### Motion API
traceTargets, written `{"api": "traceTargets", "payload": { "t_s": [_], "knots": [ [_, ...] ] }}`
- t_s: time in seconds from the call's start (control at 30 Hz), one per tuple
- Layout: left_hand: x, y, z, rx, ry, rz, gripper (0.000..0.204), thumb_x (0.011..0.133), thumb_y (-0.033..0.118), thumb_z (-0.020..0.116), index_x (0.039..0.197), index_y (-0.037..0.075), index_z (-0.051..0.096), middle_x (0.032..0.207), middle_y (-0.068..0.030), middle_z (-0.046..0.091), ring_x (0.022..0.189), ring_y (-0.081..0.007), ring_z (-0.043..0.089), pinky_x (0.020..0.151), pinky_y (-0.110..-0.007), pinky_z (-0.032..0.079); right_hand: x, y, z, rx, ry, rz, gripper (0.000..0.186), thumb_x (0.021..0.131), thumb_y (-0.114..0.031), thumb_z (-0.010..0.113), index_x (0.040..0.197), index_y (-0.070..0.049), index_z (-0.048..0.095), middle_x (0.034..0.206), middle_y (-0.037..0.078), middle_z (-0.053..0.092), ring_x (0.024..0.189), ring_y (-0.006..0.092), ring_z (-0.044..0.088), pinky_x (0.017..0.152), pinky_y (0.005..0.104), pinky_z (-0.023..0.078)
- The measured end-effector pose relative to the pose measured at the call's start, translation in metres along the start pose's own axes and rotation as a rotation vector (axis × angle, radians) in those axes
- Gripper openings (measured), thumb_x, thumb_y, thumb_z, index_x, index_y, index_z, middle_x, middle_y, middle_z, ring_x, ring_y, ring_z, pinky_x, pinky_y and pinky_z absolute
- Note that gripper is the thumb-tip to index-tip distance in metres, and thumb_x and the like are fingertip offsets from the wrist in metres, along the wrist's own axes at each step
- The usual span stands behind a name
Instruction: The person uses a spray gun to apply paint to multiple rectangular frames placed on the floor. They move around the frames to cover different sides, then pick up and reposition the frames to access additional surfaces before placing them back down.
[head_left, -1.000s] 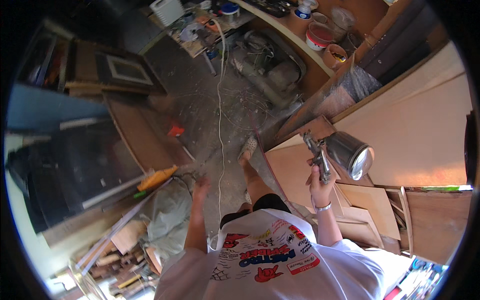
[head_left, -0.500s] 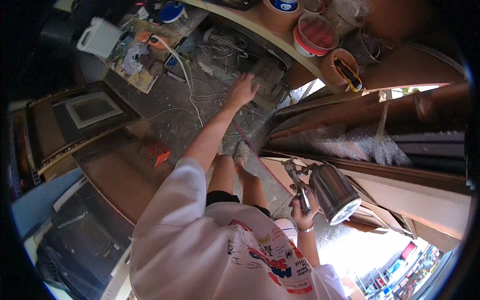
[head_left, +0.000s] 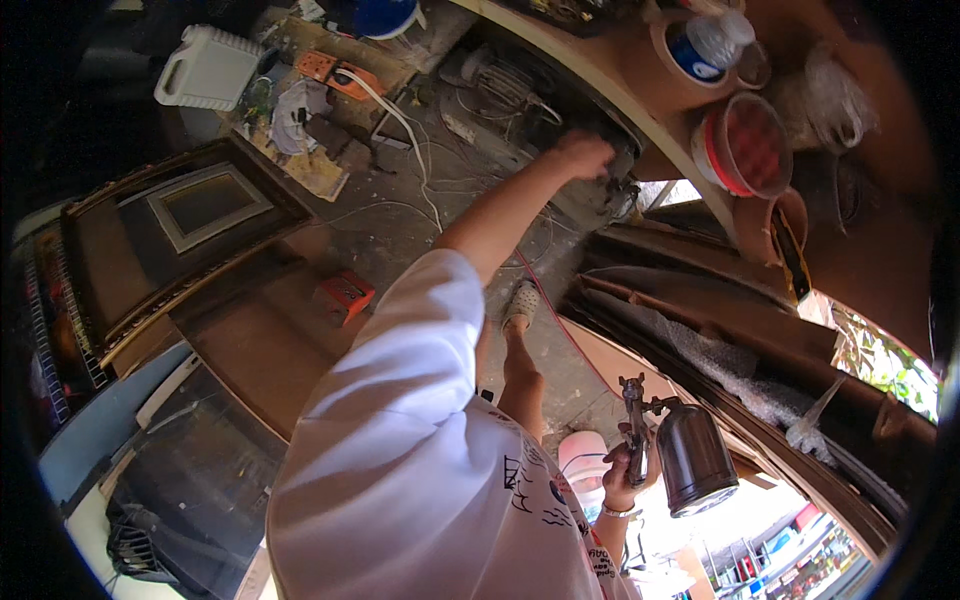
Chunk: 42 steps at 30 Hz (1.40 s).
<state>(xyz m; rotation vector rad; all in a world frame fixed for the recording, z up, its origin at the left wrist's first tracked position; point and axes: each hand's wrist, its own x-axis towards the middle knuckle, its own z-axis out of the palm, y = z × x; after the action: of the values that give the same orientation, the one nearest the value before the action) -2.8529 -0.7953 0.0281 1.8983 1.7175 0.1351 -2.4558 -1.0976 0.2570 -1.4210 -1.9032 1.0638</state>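
My left hand (head_left: 585, 155) reaches forward over a dusty compressor with a motor (head_left: 500, 80) on the floor, below the edge of a wooden shelf (head_left: 620, 85). Its fingers are blurred and point away; I cannot tell if they touch anything. My right hand (head_left: 622, 470) is closed on a metal spray gun (head_left: 636, 430) with a large steel cup (head_left: 695, 460), held low at my right side. A red hose (head_left: 560, 320) runs along the floor near my foot.
Tubs (head_left: 742, 140) sit on the right shelf. Left are picture frames (head_left: 160, 265), brown boards (head_left: 230, 370) and an orange object (head_left: 345, 297). A cluttered low table (head_left: 280, 150) holds a white jerrycan (head_left: 205, 70). Leaning panels (head_left: 700, 330) line the right.
My left arm has swung up from my side and stretched forward toward the compressor. My body has moved forward toward the shelf. The spray gun in my right hand has dropped lower in view.
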Motion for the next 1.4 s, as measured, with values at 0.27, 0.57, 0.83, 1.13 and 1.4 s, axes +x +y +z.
{"api": "traceTargets", "payload": {
  "t_s": [0.27, 0.57, 0.83, 1.13, 1.4],
  "knots": [
    [-0.19, -0.004, -0.133, -0.424, 0.403, 0.117, 0.033, 0.097, 0.038, 0.067, 0.094, 0.006, 0.064, 0.087, -0.017, 0.069, 0.086, -0.0405, 0.068, 0.072, -0.049, 0.052, 0.031, -0.055, 0.025, 0.069, -0.025, -0.013, 0.066, 0.101, -0.048, 0.059, 0.128, 0.012, 0.052, 0.101, 0.02, 0.071, 0.05, 0.0123, 0.059, 0.045, 0.0242, 0.044],
    [-0.298, -0.223, -0.227, -0.556, 1.345, -0.743, 0.029, 0.102, 0.024, 0.062, 0.106, -0.003, 0.053, 0.084, -0.0145, 0.07, 0.06, -0.0215, 0.068, 0.056, -0.034, 0.05, 0.055, -0.097, 0.064, 0.078, -0.118, 0.066, 0.057, 0.1, -0.044, 0.063, 0.12, 0.008, 0.058, 0.104, 0.017, 0.07, 0.052, 0.011, 0.059, 0.043, 0.0242, 0.046],
    [-0.277, -0.307, -0.213, -1.034, 1.29, -0.442, 0.038, 0.095, 0.002, 0.066, 0.13, 0.0, 0.053, 0.094, -0.0151, 0.073, 0.071, -0.0171, 0.071, 0.059, -0.03, 0.053, 0.057, -0.122, 0.092, 0.044, -0.175, 0.168, 0.056, 0.099, -0.046, 0.063, 0.112, 0.008, 0.062, 0.094, 0.011, 0.07, 0.05, 0.0091, 0.058, 0.043, 0.0235, 0.045],
    [-0.275, -0.233, -0.264, -0.512, 0.869, -0.275, 0.029, 0.093, 0.003, 0.064, 0.121, 0.009, 0.071, 0.105, -0.0133, 0.077, 0.089, -0.0239, 0.074, 0.076, -0.033, 0.057, 0.043, -0.108, 0.107, 0.106, -0.167, 0.213, 0.067, 0.097, -0.047, 0.066, 0.137, 0.007, 0.058, 0.101, 0.01, 0.073, 0.057, 0.0057, 0.056, 0.05, 0.0209, 0.044],
    [-0.297, -0.295, -0.297, 0.764, 0.844, -0.432, 0.028, 0.085, 0.03, 0.077, 0.108, 0.014, 0.078, 0.098, -0.0151, 0.075, 0.095, -0.0378, 0.072, 0.081, -0.05, 0.057, 0.049, -0.118, 0.111, 0.086, -0.163, 0.155, 0.066, 0.098, -0.044, 0.065, 0.14, 0.006, 0.056, 0.103, 0.01, 0.073, 0.058, 0.0055, 0.057, 0.05, 0.02, 0.044]
  ]
}}
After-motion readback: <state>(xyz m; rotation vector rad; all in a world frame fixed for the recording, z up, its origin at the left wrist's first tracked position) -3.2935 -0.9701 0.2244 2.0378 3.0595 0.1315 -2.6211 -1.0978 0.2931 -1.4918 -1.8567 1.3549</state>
